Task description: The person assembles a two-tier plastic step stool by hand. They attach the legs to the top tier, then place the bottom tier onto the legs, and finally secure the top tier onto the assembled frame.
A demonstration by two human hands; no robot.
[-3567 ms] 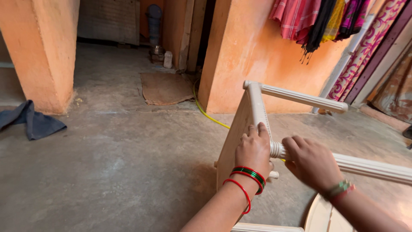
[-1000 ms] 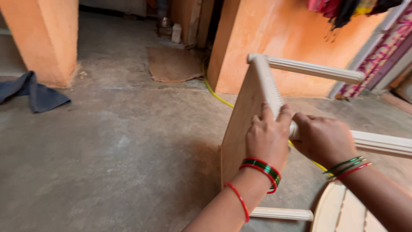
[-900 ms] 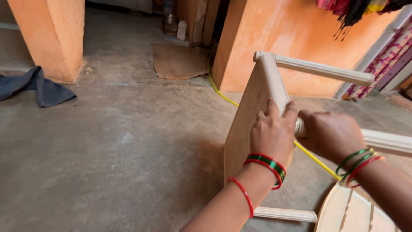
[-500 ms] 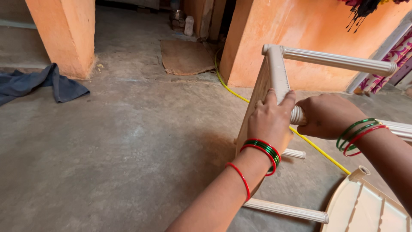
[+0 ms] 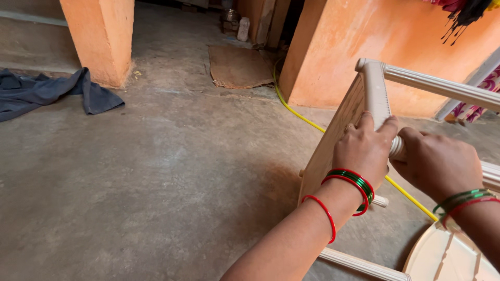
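The concrete floor (image 5: 156,171) is grey, rough and mottled, and carries everything in view. 2 orange plastered pillars rise from it: the wider one (image 5: 375,47) at the far right, the narrower one (image 5: 101,36) at the far left, both with scuffed bases. A cream plastic chair (image 5: 338,140) lies tipped on its side at the right part of the floor, its flat ribbed panel standing on edge and its fluted round legs running out toward the right edge of the view. A dark blue cloth (image 5: 47,91), soft and crumpled, lies at the floor's left edge beside the narrower pillar. A brown flat mat (image 5: 237,65), roughly rectangular with worn edges, lies on the far side of the floor between the pillars. A thin yellow hose (image 5: 302,117) runs along the floor from the wider pillar's base and passes under the chair toward the right. The right hand (image 5: 437,164) is closed around 1 fluted leg just where it meets the panel, with green and red bangles at the wrist. The left hand (image 5: 364,151) is curled over the panel's upper edge at the same joint, fingers bent down and thumb pressed against the leg, touching the right hand; it wears matching bangles and a red thread.
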